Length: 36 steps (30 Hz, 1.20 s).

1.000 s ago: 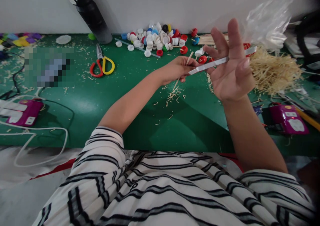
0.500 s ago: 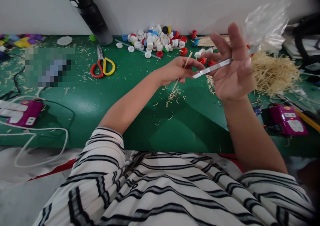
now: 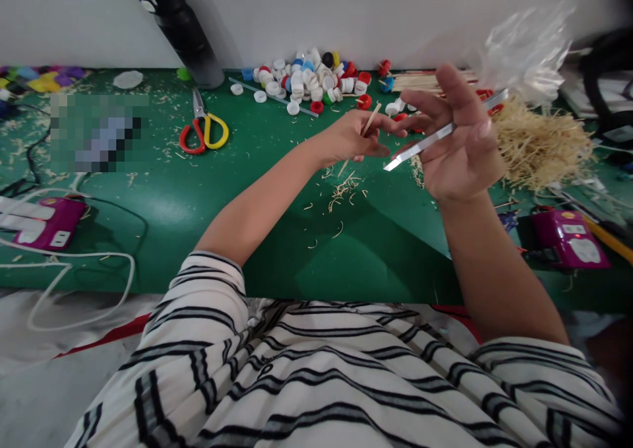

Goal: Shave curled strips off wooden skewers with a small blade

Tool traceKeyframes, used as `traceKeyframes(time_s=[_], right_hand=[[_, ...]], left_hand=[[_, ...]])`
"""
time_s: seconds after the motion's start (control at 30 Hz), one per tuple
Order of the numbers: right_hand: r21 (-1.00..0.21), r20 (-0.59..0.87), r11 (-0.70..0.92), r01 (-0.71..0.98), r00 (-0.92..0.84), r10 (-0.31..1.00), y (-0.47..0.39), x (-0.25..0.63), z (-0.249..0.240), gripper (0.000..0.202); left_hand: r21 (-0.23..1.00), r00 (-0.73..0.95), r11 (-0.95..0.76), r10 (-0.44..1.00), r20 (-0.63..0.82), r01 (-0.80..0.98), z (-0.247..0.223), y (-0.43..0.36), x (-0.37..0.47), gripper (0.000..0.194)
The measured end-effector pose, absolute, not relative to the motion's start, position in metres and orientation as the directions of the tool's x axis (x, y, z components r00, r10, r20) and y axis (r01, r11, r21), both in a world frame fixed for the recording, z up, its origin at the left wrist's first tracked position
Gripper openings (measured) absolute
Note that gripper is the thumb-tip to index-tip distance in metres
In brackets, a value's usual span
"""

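My left hand (image 3: 349,136) grips a thin wooden stick (image 3: 372,118), which slants down through the curled fingers. My right hand (image 3: 457,154) is turned palm up with fingers apart, a slim silver craft knife (image 3: 421,146) lying across it between the fingers and thumb. The knife's blade end points down and left, a little away from the left hand. The fingertips of both hands meet or nearly meet; I cannot tell which. Below the left hand, curled wood shavings (image 3: 343,194) lie on the green table (image 3: 297,273).
Bottle caps (image 3: 309,78) are heaped along the wall, near a black bottle (image 3: 190,39). Scissors (image 3: 204,128) lie at left. Wooden sticks (image 3: 425,80), a plastic bag (image 3: 529,55) and a big shavings pile (image 3: 544,148) are at right. Purple power blocks (image 3: 571,237) sit on both sides.
The right hand has lowered slightly and its fingers have shifted, so the knife tilts more steeply with its tip lower. Within the left hand, the stick's lower end shows less.
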State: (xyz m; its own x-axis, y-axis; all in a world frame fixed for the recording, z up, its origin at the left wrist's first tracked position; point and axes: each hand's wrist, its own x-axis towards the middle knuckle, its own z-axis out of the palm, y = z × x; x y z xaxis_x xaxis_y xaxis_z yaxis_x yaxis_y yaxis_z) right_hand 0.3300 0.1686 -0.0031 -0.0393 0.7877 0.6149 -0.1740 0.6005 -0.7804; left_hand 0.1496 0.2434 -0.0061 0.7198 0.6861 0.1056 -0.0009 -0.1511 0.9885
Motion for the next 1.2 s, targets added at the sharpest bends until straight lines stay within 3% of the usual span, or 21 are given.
traceKeyframes(time_s=[0.27, 0.63, 1.0, 1.2], right_hand=[[-0.781, 0.608, 0.608, -0.140, 0.048, 0.792, 0.167, 0.329, 0.002, 0.056], [-0.805, 0.582, 0.587, -0.088, 0.076, 0.810, 0.164, 0.325, 0.005, 0.053], [-0.810, 0.583, 0.587, -0.025, 0.078, 0.808, 0.162, 0.328, 0.006, 0.056], [-0.788, 0.610, 0.612, -0.074, 0.044, 0.791, 0.162, 0.329, 0.005, 0.057]], left_hand=[[0.992, 0.682, -0.129, 0.725, 0.095, -0.001, -0.003, 0.241, 0.149, 0.006], [0.997, 0.661, -0.061, 0.747, 0.072, -0.040, -0.004, 0.242, 0.149, 0.009], [0.987, 0.622, 0.091, 0.783, 0.011, -0.132, 0.004, 0.238, 0.147, 0.020], [0.989, 0.643, 0.073, 0.766, 0.025, -0.126, -0.001, 0.242, 0.148, 0.041]])
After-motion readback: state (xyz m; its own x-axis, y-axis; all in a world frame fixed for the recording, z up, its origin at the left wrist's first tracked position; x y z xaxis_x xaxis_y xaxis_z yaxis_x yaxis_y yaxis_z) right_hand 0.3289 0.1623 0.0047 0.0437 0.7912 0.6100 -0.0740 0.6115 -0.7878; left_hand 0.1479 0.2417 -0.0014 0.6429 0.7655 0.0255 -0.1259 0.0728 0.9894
